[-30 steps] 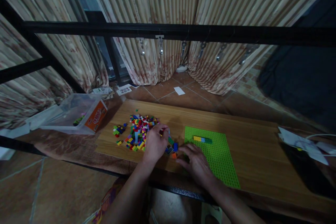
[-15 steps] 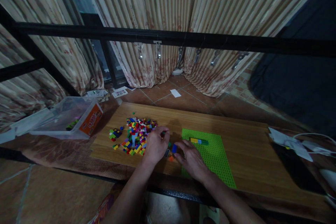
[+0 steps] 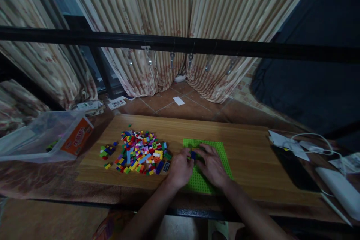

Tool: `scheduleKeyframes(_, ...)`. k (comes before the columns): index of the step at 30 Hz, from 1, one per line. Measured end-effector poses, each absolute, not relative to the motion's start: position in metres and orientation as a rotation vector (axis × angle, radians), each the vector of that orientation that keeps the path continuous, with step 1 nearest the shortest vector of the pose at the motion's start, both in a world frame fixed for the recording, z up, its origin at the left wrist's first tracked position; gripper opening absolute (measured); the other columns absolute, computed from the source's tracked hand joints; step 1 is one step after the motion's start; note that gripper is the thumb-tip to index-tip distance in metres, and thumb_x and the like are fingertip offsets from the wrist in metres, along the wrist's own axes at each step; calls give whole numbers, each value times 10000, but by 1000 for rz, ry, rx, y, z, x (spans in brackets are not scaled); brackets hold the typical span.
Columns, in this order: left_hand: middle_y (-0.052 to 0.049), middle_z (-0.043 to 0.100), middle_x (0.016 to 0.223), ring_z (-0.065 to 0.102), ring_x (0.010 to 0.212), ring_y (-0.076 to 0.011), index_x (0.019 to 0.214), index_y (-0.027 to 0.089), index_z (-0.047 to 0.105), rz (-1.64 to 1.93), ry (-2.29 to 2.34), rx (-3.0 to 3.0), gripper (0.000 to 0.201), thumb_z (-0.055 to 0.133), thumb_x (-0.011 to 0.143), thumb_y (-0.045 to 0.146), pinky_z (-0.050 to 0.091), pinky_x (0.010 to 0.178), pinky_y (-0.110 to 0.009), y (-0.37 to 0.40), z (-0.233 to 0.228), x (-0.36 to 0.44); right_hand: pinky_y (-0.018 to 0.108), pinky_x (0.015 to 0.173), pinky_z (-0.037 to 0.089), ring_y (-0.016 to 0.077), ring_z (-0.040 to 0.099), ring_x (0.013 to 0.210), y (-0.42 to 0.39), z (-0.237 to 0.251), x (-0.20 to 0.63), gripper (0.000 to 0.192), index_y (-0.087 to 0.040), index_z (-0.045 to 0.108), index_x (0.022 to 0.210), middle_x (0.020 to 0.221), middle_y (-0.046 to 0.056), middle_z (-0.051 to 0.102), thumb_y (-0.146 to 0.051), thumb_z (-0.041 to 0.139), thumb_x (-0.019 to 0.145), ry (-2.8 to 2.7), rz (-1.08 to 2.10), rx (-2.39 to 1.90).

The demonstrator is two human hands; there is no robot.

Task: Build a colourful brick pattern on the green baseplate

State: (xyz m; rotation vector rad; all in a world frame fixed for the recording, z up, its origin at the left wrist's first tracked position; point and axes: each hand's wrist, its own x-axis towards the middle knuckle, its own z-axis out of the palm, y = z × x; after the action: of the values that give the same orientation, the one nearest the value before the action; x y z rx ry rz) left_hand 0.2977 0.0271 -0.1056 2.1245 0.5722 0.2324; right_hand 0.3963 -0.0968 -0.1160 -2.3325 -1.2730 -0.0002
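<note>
Dark-blue plastic brick [image 3: 193, 155] should be light, stiff, best side-held. Over the green studded baseplate [image 3: 197, 186], my right grip [image 3: 210, 165] pinches it; left grip [image 3: 180, 167] unclear.

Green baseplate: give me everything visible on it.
The green baseplate is a thin, flat, bright green rectangle covered in rows of small studs, plastic by its look. It lies flat on the wooden tabletop, right of the loose brick pile. The left hand and right hand hide much of it, with a dark blue brick between their fingertips; contact with the plate is unclear.
</note>
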Motion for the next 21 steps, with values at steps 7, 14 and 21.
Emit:
scheduleKeyframes(7,-109,687,1026,660,918,-191,1162,136,564,226,618,2148,357,497,811,123,479,843,-284,22,-103,308,454,1008,396,262,473,1175,-104,-120,406,343,-227,630,1154,1264,101,520,-252,587,814,-1144,-12,-2324)
scheduleKeyframes(14,-85,698,989,666,888,-182,1163,178,573,253,651,2143,367,508,805,127,487,818,-280,22,-105,309,454,958,414,278,466,1159,-99,-120,409,311,-218,654,1101,1234,109,543,-315,608,809,-1077,-7,-2394)
scheduleKeyframes(21,-58,691,980,662,857,-159,1149,183,571,227,673,2135,375,575,776,144,489,794,-257,22,-112,312,445,955,385,281,446,1176,-94,-115,408,341,-218,652,1110,1244,96,549,-376,596,812,-911,81,-2498)
